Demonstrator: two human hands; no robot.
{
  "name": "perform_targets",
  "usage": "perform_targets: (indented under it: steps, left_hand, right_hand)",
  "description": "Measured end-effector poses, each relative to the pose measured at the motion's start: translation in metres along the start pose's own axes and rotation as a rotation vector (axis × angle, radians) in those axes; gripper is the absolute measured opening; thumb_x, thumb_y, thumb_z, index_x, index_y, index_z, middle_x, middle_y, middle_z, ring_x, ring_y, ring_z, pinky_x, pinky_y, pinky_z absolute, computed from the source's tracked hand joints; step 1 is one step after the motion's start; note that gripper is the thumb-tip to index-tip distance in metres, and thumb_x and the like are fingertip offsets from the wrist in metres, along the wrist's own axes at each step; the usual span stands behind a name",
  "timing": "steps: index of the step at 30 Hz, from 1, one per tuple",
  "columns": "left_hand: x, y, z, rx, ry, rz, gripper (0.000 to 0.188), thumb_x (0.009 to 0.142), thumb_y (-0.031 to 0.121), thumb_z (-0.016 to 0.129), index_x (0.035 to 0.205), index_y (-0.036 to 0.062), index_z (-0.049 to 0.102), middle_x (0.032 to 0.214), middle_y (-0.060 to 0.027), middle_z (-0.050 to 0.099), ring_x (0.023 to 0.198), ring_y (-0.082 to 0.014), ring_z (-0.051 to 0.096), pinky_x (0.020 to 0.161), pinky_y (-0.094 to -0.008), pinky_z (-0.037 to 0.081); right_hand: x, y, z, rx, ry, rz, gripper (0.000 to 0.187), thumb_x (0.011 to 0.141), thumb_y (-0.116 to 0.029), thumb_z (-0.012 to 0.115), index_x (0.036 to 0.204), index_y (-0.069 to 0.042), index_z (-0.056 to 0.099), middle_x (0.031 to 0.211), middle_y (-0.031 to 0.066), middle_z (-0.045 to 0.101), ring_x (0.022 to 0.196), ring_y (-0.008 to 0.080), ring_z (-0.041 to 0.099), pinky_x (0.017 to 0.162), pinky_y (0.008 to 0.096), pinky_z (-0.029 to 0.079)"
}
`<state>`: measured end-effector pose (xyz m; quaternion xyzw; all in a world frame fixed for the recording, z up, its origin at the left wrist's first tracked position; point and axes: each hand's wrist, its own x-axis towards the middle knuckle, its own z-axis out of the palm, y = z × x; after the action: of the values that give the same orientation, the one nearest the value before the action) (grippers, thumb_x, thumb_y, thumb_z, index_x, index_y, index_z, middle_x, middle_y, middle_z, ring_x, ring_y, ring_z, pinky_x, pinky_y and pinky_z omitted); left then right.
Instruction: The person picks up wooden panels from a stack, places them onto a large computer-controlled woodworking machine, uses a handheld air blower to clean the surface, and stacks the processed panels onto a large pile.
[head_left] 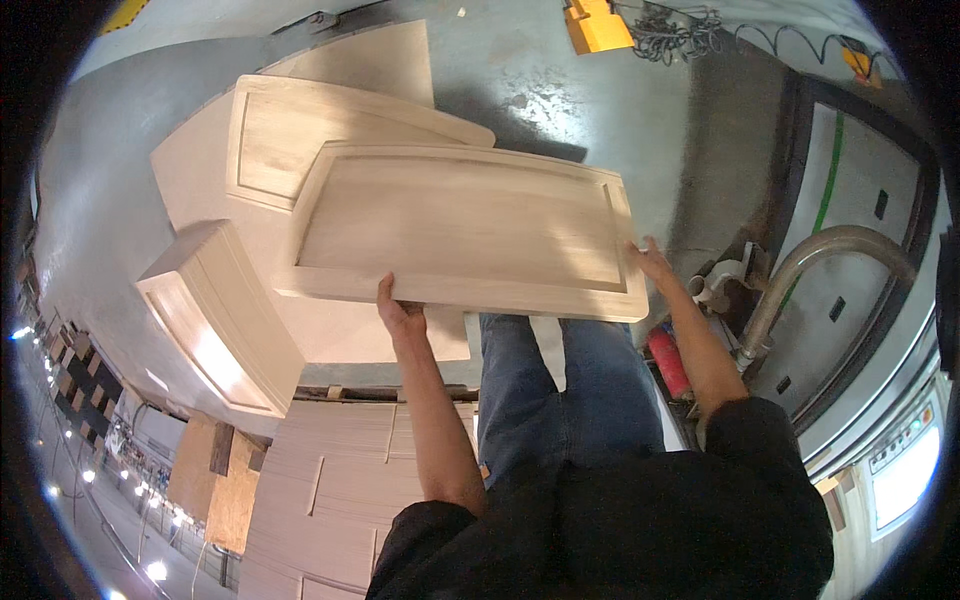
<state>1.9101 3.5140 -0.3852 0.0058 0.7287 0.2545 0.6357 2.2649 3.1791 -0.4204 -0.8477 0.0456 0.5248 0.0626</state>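
A pale wooden cabinet door (460, 215) with a raised frame and flat centre panel is held out in front of my legs. My left hand (402, 310) grips its near long edge, thumb on top and fingers underneath. At the right short edge, my right hand (652, 262) is closed on the frame, its fingers partly hidden below. Beyond the held door lies a second wooden door (350, 130), partly covered by it. To the left rests a stack of wooden doors (215, 315).
A large flat board (200, 170) lies under the doors. On the right are a thick hose (835, 245), a red cylinder (668, 360) and a grey machine cabinet (850, 220). A yellow box (597, 27) with coiled cable sits far off. Stacked panels (345, 480) are at lower left.
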Motion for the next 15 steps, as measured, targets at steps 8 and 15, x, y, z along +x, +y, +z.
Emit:
perform_targets:
  steps: [8, 15]
  left_hand:
    - [0.013, 0.025, -0.033, 0.06, -0.212, -0.007, 0.05, 0.091, 0.026, 0.066, 0.134, 0.0015, 0.054, 0.131, -0.0151, 0.062, 0.12, -0.034, 0.061, 0.1, -0.0504, 0.053]
    - [-0.105, 0.042, -0.086, 0.027, -0.345, 0.056, 0.052, 0.091, 0.023, 0.065, 0.136, -0.0004, 0.053, 0.136, -0.0162, 0.06, 0.126, -0.0326, 0.056, 0.109, -0.0512, 0.047]
  right_hand:
    - [0.008, 0.004, 0.023, 0.404, -0.163, 0.01, 0.097, 0.085, -0.068, 0.07, 0.134, 0.013, 0.053, 0.119, 0.0268, 0.067, 0.109, 0.0339, 0.067, 0.094, 0.0438, 0.053]
    - [-0.18, -0.019, -0.093, 0.144, 0.106, -0.093, 0.098, 0.086, -0.076, 0.061, 0.126, 0.013, 0.058, 0.115, 0.0279, 0.068, 0.11, 0.0373, 0.067, 0.093, 0.0441, 0.053]
